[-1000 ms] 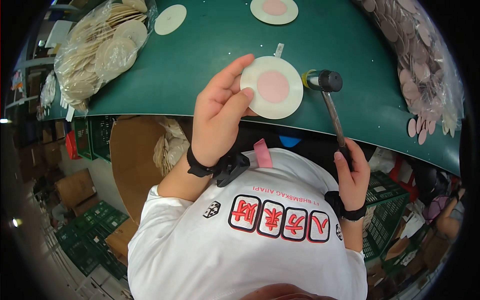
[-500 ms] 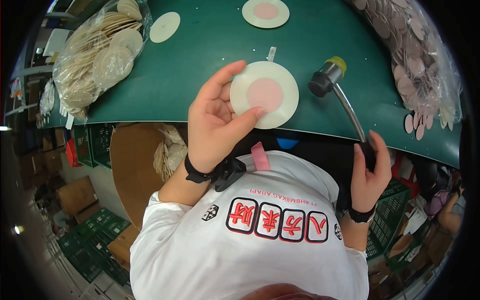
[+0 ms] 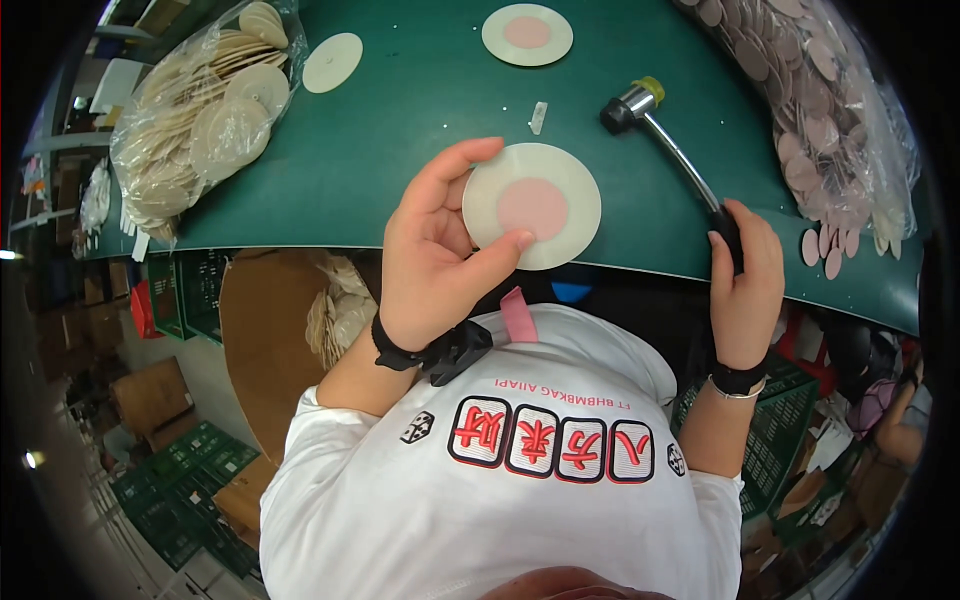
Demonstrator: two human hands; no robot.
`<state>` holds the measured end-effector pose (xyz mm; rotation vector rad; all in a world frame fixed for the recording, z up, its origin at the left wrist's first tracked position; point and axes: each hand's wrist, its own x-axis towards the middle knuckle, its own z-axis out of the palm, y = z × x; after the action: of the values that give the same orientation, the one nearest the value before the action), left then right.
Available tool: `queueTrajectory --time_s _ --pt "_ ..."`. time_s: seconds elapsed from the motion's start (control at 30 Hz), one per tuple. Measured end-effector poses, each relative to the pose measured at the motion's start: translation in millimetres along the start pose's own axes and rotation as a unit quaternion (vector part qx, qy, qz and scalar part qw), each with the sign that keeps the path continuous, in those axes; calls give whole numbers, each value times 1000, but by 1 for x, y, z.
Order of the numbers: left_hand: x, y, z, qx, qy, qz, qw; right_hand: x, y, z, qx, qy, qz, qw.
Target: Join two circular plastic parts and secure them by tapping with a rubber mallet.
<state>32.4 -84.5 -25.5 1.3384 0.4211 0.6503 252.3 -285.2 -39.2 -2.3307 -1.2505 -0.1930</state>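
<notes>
My left hand (image 3: 440, 235) pinches a round cream disc (image 3: 582, 207) near the table's front edge, thumb on its face and fingers behind. A smaller pink disc (image 3: 533, 205) sits at its centre. To the right, my right hand (image 3: 748, 275) is closed around the black handle of a mallet (image 3: 683, 152), whose head has a black face and a yellow face. The mallet head is at or just above the tabletop; I cannot tell if it touches. A small clear strip (image 3: 538, 118) lies beyond the held disc.
On the green table (image 3: 400, 120) lie a cream disc with a pink centre (image 3: 528, 34) and a plain cream disc (image 3: 332, 62). A bag of cream discs (image 3: 200, 120) stands left, a bag of pink discs (image 3: 810, 110) right. Several loose pink discs (image 3: 828, 244) lie beside it.
My right hand has moved forward and the mallet head has gone farther over the table, slightly left. My left hand with the disc has shifted slightly toward me.
</notes>
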Motion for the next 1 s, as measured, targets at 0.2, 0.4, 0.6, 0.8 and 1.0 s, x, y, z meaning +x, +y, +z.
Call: queueTrajectory --time_s 0.2,0.4,0.6,0.8,1.0 --pt "1 -5 2 -13 -12 -22 1000 -8 -26 -14 0 7 -31 999" --pt "-1 -7 11 -6 -71 -15 997 -17 -46 -19 358 -181 87 912" --pt "-8 -12 23 -6 -99 -2 995 -20 -50 3 535 -222 135 804" --pt "-11 -18 16 98 -188 85 973 -26 -46 10 576 -214 142 776" --pt "-13 -18 29 122 -116 106 980 -24 -47 6 538 -187 90 817"
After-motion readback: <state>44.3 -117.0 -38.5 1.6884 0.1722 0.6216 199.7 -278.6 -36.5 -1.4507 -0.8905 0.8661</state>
